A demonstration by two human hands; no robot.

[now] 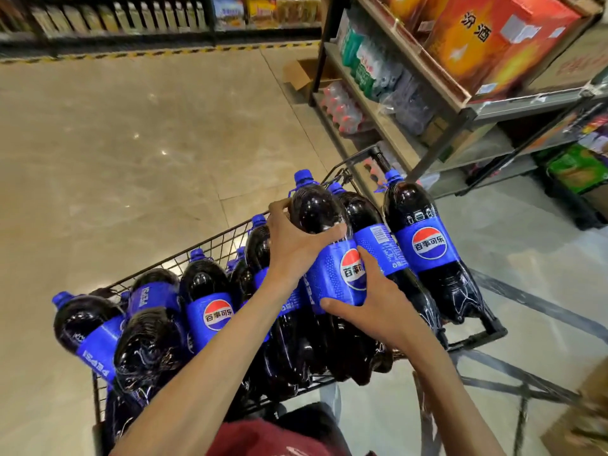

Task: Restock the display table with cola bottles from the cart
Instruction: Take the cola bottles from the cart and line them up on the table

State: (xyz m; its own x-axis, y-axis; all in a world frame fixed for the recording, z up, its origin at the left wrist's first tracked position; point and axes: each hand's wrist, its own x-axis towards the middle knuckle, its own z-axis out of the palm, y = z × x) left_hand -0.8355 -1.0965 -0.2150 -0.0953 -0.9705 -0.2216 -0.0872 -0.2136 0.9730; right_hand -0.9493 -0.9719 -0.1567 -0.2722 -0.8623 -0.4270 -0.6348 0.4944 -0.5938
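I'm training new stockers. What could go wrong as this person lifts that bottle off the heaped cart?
Lifting the held bottle may unsettle the heap: the next bottle lies against it and could slide. The rightmost bottle lies along the cart's low rim, so a jolt might roll it onto the floor. The shelf stands close on the right; a swung bottle could hit it.

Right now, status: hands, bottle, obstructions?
Both on one cola bottle: left hand grips its shoulder, right hand its label. Lies atop the pile in cart. Tight alongside: neighbouring bottle.
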